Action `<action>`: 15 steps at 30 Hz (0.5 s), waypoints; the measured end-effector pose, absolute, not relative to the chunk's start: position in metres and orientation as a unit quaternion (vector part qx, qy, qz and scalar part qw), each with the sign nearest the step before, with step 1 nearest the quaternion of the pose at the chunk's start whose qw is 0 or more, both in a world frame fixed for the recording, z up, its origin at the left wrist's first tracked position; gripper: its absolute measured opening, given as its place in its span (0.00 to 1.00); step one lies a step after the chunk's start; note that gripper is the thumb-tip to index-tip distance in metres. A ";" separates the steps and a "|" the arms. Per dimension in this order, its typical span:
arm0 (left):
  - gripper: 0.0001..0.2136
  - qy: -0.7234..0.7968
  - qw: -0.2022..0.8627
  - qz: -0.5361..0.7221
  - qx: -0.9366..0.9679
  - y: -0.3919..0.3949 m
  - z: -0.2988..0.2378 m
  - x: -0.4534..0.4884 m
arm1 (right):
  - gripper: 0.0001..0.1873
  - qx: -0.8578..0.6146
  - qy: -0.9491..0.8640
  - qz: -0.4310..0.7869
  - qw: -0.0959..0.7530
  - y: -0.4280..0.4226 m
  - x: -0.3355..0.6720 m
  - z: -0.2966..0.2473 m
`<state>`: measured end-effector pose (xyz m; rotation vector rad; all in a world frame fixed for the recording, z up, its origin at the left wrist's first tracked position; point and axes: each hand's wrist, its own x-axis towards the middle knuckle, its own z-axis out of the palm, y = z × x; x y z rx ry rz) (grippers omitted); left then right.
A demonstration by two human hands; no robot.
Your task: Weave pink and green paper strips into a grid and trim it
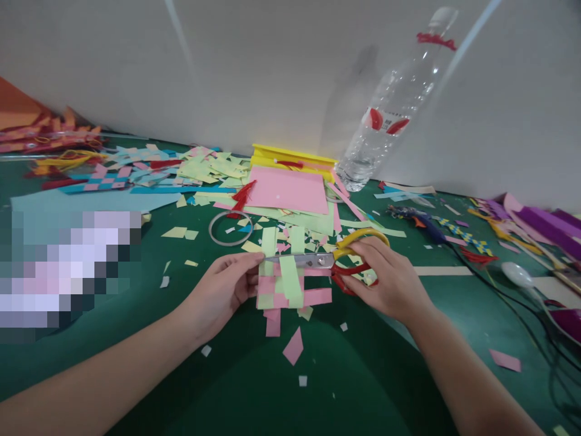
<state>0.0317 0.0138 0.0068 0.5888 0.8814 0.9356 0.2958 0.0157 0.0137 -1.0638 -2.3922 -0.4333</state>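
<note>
My left hand [231, 287] pinches the left edge of a woven piece of pink and light green paper strips [280, 292]. Loose strip ends stick out at its top, right side and bottom. My right hand [388, 275] is closed on the handles of a pair of scissors [323, 261], one handle yellow and the other red. The scissors' metal blades lie across the upper part of the weave, and their tips reach my left fingertips. One green strip passes over the blades. Whether the blades are cutting paper cannot be made out.
A clear plastic bottle [385, 112] leans against the wall. Pink paper [288, 191], a roll of tape [230, 228] and heaped green scraps [213, 165] lie beyond my hands. At right are a white plastic spoon [517, 274] and a black cable [512, 297]. A blurred patch covers the left side.
</note>
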 end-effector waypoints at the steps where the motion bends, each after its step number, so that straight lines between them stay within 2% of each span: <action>1: 0.07 0.411 0.756 0.433 0.267 0.014 0.007 0.032 | 0.17 -0.393 -0.872 -0.156 0.244 0.016 0.296 0.013; 5: 0.06 0.434 0.741 0.452 0.242 0.016 0.010 0.032 | 0.19 -0.418 -0.857 -0.140 0.266 0.015 0.295 0.013; 9: 0.05 0.453 0.723 0.467 0.233 0.018 0.012 0.033 | 0.19 -0.463 -0.810 -0.089 0.350 0.015 0.295 0.012; 11: 0.06 0.461 0.717 0.469 0.230 0.019 0.012 0.033 | 0.17 -0.496 -0.768 -0.005 0.405 0.017 0.296 0.011; 15: 0.07 0.454 0.721 0.463 0.245 0.019 0.011 0.032 | 0.14 -0.533 -0.624 0.247 0.515 0.023 0.297 0.011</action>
